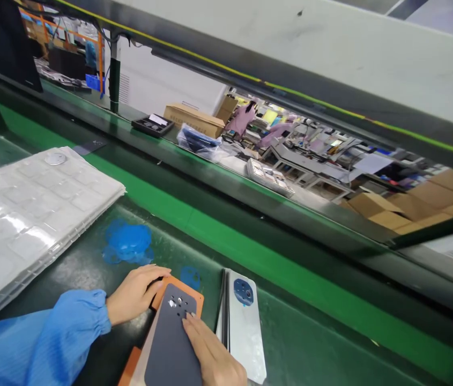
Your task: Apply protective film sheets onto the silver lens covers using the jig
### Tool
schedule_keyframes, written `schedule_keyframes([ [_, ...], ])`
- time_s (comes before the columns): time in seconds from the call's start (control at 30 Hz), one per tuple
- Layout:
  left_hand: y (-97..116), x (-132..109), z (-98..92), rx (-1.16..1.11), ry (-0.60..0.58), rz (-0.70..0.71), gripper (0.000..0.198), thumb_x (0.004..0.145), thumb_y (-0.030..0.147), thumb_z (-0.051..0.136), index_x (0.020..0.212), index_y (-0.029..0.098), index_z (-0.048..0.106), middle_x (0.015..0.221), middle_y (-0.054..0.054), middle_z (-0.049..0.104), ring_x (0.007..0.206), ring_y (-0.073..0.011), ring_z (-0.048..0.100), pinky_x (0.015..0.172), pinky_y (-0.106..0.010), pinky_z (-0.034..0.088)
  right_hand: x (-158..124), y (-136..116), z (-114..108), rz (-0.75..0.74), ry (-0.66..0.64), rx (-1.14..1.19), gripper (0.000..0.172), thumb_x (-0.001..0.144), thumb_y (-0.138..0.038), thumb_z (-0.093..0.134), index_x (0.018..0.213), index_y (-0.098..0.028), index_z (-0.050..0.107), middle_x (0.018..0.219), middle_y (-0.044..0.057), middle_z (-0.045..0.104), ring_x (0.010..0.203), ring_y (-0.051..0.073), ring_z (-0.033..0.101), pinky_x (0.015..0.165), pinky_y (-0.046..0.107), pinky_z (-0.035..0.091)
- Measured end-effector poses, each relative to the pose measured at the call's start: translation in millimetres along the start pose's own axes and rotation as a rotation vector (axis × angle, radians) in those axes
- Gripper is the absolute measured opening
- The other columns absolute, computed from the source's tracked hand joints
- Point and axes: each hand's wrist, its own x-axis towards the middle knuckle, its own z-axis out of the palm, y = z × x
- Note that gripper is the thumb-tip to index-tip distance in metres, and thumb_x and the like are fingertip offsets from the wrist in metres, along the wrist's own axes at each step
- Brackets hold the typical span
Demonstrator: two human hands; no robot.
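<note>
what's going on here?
A person in blue sleeves is at a green-edged bench. Their left hand rests on an orange fixture, and their right hand touches a dark grey panel lying on it. Beside them are a stack of white phone back covers, blue film pieces and a clear plastic tray.

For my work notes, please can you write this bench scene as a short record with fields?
Left hand: resting on the orange plate
Right hand: fingers on the dark grey panel, which lies on the plate
Beside hands: stack of white panels, top one with a round blue patch
Bench: blue film pieces; plastic-wrapped white tray
Beyond: co-worker in a pink smock; cardboard box
</note>
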Motion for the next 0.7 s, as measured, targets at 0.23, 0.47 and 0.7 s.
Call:
schedule_keyframes([
  [0.23,10,0,-6.0,0.076,-0.115,0.182,0.035,0.098,0.021,0.041,0.129,0.023,0.057,0.133,-0.001,0.061,0.134,-0.0211,0.043,0.110,-0.039,0.042,4,4,2,-0.003,-0.108,0.087,0.048,0.090,-0.002,0.030,0.112,-0.018,0.069,0.116,0.001,0.070,0.104,0.013,0.067,0.091,0.020,0.053],
  [0.47,30,-4,-15.9,0.433,-0.362,0.355,0.035,0.093,0.037,0.058,0.127,0.029,0.060,0.146,-0.003,0.048,0.142,-0.0412,0.025,0.112,-0.065,0.025,-1,-9,9,0.034,-0.136,-0.027,0.047,0.085,0.000,0.035,0.113,-0.018,0.069,0.119,0.003,0.068,0.105,0.017,0.067,0.084,0.023,0.057],
  [0.7,37,-11,-13.9,0.390,-0.418,0.312,0.056,0.080,0.062,0.061,0.128,0.032,0.061,0.153,-0.011,0.034,0.142,-0.0485,0.011,0.111,-0.069,0.021,-51,-32,25,-0.063,-0.012,-0.088,0.040,0.090,-0.035,0.047,0.118,-0.015,0.067,0.125,0.009,0.064,0.112,0.032,0.062,0.085,0.041,0.059],
])
